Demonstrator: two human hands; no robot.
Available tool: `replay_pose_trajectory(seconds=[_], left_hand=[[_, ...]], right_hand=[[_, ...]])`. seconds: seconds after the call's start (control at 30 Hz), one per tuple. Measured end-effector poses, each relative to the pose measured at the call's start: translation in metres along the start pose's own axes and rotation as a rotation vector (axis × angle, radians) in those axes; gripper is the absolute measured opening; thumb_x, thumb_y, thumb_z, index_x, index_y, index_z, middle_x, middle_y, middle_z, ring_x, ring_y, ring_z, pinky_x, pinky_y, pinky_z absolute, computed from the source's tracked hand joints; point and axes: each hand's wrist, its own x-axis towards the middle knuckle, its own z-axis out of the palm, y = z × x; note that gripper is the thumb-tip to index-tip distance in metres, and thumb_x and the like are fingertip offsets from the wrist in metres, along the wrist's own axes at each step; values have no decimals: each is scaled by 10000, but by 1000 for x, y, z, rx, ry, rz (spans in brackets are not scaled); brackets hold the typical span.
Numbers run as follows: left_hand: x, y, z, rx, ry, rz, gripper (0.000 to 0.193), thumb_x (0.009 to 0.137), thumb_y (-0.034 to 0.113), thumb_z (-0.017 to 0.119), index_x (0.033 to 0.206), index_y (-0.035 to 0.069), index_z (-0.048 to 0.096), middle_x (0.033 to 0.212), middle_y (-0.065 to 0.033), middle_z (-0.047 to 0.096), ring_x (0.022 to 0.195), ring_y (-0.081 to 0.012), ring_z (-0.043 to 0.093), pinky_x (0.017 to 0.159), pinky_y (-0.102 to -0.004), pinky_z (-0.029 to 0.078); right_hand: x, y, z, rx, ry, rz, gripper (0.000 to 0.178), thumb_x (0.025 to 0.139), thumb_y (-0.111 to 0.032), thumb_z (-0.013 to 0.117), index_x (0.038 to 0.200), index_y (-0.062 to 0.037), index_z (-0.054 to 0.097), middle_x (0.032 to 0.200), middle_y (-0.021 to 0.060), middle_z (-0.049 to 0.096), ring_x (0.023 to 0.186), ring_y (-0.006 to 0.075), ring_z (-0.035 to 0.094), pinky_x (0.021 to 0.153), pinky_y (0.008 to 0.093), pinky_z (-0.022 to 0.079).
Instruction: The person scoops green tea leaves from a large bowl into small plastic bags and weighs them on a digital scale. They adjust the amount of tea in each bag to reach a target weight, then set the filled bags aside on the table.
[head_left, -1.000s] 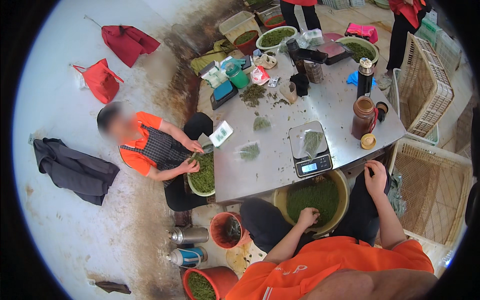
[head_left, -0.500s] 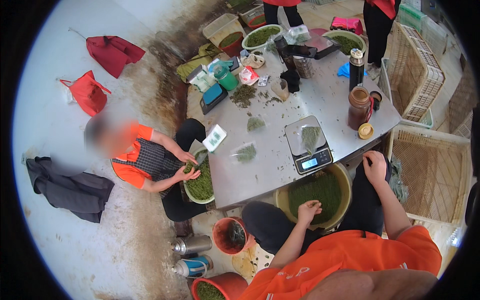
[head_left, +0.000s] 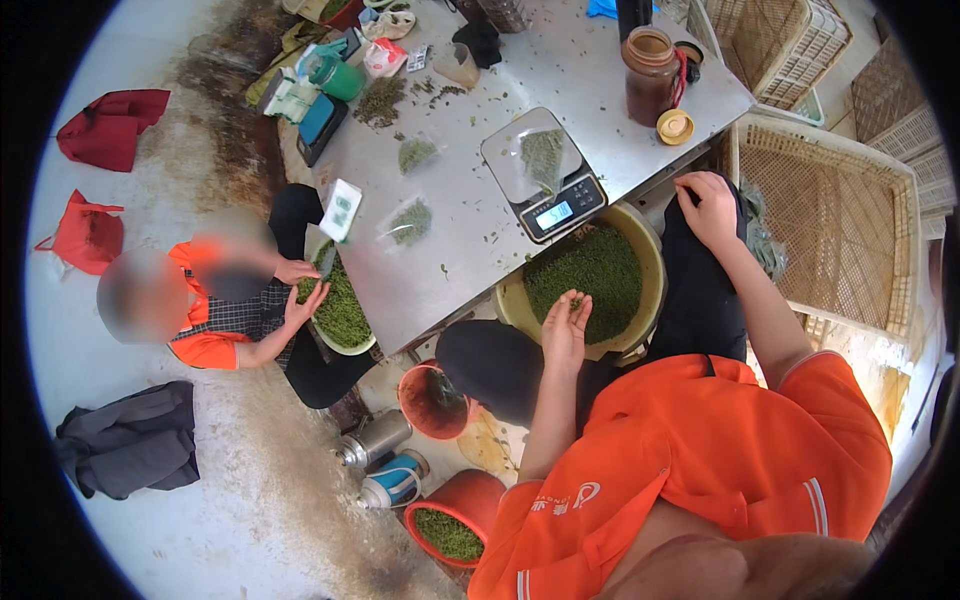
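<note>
The raised left hand [head_left: 565,332] is pinching green leaf bits [head_left: 575,303]; at its one o'clock, a round, yellowish basin [head_left: 650,285] is holding a grainy leaf heap [head_left: 592,262]; at two, the right hand [head_left: 711,208] is resting on dark trousers [head_left: 700,290], fingers bent, grip hidden.

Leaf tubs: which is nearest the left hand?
The yellowish basin between the knees, left hand over it; the pale basin and leaf-filled red bucket are farther left.

The left hand [head_left: 565,335] is bunched, thumb and fingers pinched together. Right of that grip, the right hand [head_left: 710,207] lies loosely curled on the knee [head_left: 697,285].
</note>
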Motion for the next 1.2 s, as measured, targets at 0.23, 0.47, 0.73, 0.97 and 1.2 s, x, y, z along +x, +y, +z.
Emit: replay_pose_trajectory(seconds=[0.23, 0.47, 0.73, 0.97, 1.2], left_hand=[[-13, 27, 46, -52, 79, 100, 259, 1089, 48, 543, 1294, -106, 576, 1291, -178, 624, 1227, -311, 650, 1163, -407, 530], [29, 98, 140, -91, -97, 344, 464, 1100, 32, 484, 1491, -180, 350, 1493, -235, 466, 1407, -345, 518, 1256, -402, 428], [26, 84, 119, -74, -119, 398, 317, 1081, 56, 568, 1340, -125, 549, 1334, -189, 613, 1328, -334, 584, 1230, -417, 456], [-6, 39, 73, 411, -38, 240, 321, 1069, 123, 631, 1343, -45, 623, 1348, -170, 661, 1329, -270, 605, 1189, -365, 457], [-1, 77, 91, 1264, -169, 737, 355, 1068, 108, 571, 1395, -23, 620, 1503, -235, 575, 1406, -358, 553, 1174, -394, 420]], right_hand=[[0, -2, 0, 15, -4, -19, 78, 874, -95, 757, 942, -58, 762, 965, 81, 752, 985, 299, 704, 923, 416, 547], [0, -2, -1, 16, -21, -12, 78, 861, -86, 764, 936, -63, 762, 959, 83, 749, 979, 302, 704, 927, 421, 546], [0, 4, -1, 15, -12, -24, 84, 855, -82, 761, 937, -65, 754, 959, 85, 744, 976, 313, 700, 929, 427, 544], [0, 0, 3, 39, -20, -53, 91, 858, -78, 754, 948, -68, 750, 960, 92, 738, 966, 320, 695, 903, 432, 547], [32, -45, 25, 190, -54, -174, 182, 855, -78, 763, 1036, -83, 744, 1068, 90, 731, 1006, 322, 693, 881, 436, 563]])
